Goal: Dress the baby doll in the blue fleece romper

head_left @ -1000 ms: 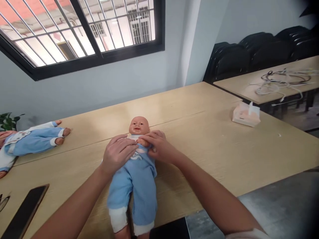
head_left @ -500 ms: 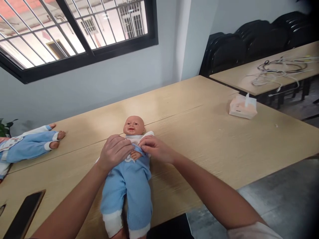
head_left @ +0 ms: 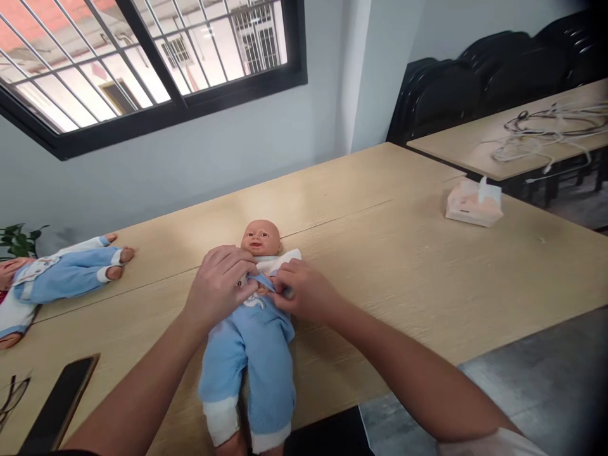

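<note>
A bald baby doll lies on its back on the table, its feet toward me. It wears a white top and blue trousers with white cuffs. Over its chest, my left hand has closed fingers on the edge of a blue sleeve cuff. From the other side, my right hand pinches the same cuff, which is stretched between both hands. The doll's small hand shows partly just under the cuff. My fingers hide much of its chest.
A second doll in similar clothes lies at the left. Nearer me are a dark phone and glasses. A tissue pack stands on the table at the right. Cables lie on another table.
The blue cuff is now pulled taut between my hands, and the doll's hand is more covered. My view has shifted slightly, so everything sits a little farther right.
</note>
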Motion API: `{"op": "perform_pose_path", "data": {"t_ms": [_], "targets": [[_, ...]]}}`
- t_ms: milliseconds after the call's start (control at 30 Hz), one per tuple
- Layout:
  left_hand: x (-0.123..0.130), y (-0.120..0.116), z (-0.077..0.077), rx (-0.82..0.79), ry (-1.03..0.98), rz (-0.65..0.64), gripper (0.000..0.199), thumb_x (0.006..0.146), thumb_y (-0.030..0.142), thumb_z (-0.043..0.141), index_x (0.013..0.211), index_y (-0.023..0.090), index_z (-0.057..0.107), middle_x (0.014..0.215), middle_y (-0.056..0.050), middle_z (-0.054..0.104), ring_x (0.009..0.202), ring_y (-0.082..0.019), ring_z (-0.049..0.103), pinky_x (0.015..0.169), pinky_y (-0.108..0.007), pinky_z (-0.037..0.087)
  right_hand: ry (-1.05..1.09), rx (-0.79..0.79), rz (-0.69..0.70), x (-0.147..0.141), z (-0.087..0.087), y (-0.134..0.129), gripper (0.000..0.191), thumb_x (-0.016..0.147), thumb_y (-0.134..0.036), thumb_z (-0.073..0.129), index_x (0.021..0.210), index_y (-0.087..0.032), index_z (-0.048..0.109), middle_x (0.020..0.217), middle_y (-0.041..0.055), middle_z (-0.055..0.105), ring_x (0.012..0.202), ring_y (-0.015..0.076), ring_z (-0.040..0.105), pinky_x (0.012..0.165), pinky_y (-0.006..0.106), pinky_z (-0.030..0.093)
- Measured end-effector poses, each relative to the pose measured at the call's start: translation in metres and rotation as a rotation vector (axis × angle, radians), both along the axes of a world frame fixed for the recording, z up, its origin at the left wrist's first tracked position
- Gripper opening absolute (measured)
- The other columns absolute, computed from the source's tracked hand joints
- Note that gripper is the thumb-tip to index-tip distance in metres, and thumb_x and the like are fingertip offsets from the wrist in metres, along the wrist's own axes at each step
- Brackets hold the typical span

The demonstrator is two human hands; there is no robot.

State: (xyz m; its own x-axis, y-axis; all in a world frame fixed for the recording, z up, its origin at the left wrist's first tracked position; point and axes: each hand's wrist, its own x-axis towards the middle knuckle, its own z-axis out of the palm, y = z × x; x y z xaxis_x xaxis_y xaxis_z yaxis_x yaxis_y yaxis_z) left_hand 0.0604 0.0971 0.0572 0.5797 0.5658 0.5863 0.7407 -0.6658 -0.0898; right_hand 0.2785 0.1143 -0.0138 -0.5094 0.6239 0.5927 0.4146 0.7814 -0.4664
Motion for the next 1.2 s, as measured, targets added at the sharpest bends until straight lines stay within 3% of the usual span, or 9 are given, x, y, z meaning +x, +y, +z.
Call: {"op": "perform_pose_path", "data": {"t_ms": [100, 200, 333, 567, 700, 833, 1033, 1100, 1200], "targets": [[-0.002, 0.0, -0.002, -0.043, 0.003, -0.027, 0.015, 0.088, 0.011, 0.064, 0.095, 0.024, 0.06, 0.104, 0.0, 0.078, 0.1, -0.019, 0.073, 0.11, -0.044, 0.048, -0.056, 0.139, -0.192, -0.006, -0.005, -0.016, 0.017, 0.089, -0.019, 0.065, 0.076, -0.021, 0.055, 0.078, 0.004, 0.064, 0.078, 0.0204, 0.054, 0.073, 0.034, 0.04], [-0.004, 0.0, -0.007, -0.048, 0.019, -0.024, 0.016, 0.089, 0.01, 0.063, 0.098, 0.023, 0.06, 0.098, 0.0, 0.079, 0.093, -0.017, 0.075, 0.112, -0.044, 0.048, -0.125, 0.211, -0.317, -0.01, -0.015, -0.035, 0.018, 0.097, -0.021, 0.058, 0.079, -0.021, 0.057, 0.08, 0.0068, 0.066, 0.078, 0.0217, 0.055, 0.072, 0.036, 0.04], [-0.002, -0.001, -0.01, -0.04, 0.043, -0.038, 0.014, 0.089, 0.011, 0.063, 0.097, 0.023, 0.061, 0.094, 0.001, 0.078, 0.085, -0.017, 0.073, 0.108, -0.044, 0.05, -0.155, 0.182, -0.377, -0.008, -0.028, -0.044, 0.017, 0.095, -0.016, 0.059, 0.079, -0.021, 0.057, 0.075, 0.0049, 0.065, 0.075, 0.0207, 0.055, 0.07, 0.035, 0.039], [0.001, -0.006, -0.007, -0.035, 0.045, -0.03, 0.009, 0.091, 0.014, 0.063, 0.092, 0.023, 0.061, 0.087, 0.002, 0.076, 0.079, -0.017, 0.069, 0.099, -0.041, 0.051, 0.011, 0.162, -0.504, 0.004, -0.026, -0.038, 0.015, 0.087, -0.012, 0.061, 0.077, -0.022, 0.056, 0.071, 0.003, 0.062, 0.075, 0.021, 0.055, 0.071, 0.034, 0.04], [0.001, -0.008, -0.007, -0.075, 0.04, -0.041, 0.005, 0.092, 0.017, 0.064, 0.092, 0.022, 0.062, 0.087, -0.001, 0.075, 0.084, -0.02, 0.069, 0.094, -0.039, 0.051, 0.07, 0.058, -0.431, 0.007, -0.034, -0.043, 0.007, 0.087, -0.015, 0.063, 0.088, -0.021, 0.059, 0.082, 0.0042, 0.065, 0.079, 0.0206, 0.057, 0.073, 0.033, 0.043], [0.004, -0.008, -0.009, -0.143, 0.046, -0.036, 0.006, 0.092, 0.019, 0.065, 0.097, 0.022, 0.065, 0.094, -0.003, 0.076, 0.093, -0.023, 0.068, 0.095, -0.041, 0.05, -0.016, 0.075, -0.394, 0.015, -0.04, -0.046, 0.012, 0.087, -0.015, 0.064, 0.08, -0.022, 0.057, 0.076, 0.0031, 0.063, 0.077, 0.02, 0.056, 0.073, 0.032, 0.042], [0.014, -0.011, -0.014, -0.3, 0.017, -0.026, 0.01, 0.095, 0.02, 0.062, 0.105, 0.022, 0.063, 0.103, -0.004, 0.075, 0.101, -0.023, 0.068, 0.098, -0.042, 0.049, 0.013, 0.158, -0.665, 0.017, -0.037, -0.046, 0.023, 0.086, -0.017, 0.062, 0.067, -0.023, 0.05, 0.065, 0.0027, 0.057, 0.071, 0.0205, 0.052, 0.07, 0.035, 0.037], [0.016, -0.011, -0.017, -0.286, -0.014, -0.015, 0.007, 0.094, 0.018, 0.062, 0.1, 0.022, 0.062, 0.099, -0.004, 0.074, 0.1, -0.023, 0.069, 0.097, -0.042, 0.05, 0.003, 0.116, -0.603, 0.017, -0.036, -0.048, 0.023, 0.087, -0.019, 0.06, 0.067, -0.023, 0.049, 0.066, 0.0032, 0.057, 0.07, 0.0202, 0.051, 0.068, 0.034, 0.036], [0.018, -0.009, -0.02, -0.202, -0.074, -0.017, 0.009, 0.092, 0.014, 0.061, 0.095, 0.023, 0.062, 0.097, -0.003, 0.075, 0.097, -0.022, 0.069, 0.097, -0.041, 0.05, 0.007, -0.012, -0.353, 0.023, -0.033, -0.051, 0.021, 0.095, -0.029, 0.056, 0.076, -0.021, 0.054, 0.074, 0.0046, 0.061, 0.072, 0.0197, 0.053, 0.068, 0.033, 0.038]]}}
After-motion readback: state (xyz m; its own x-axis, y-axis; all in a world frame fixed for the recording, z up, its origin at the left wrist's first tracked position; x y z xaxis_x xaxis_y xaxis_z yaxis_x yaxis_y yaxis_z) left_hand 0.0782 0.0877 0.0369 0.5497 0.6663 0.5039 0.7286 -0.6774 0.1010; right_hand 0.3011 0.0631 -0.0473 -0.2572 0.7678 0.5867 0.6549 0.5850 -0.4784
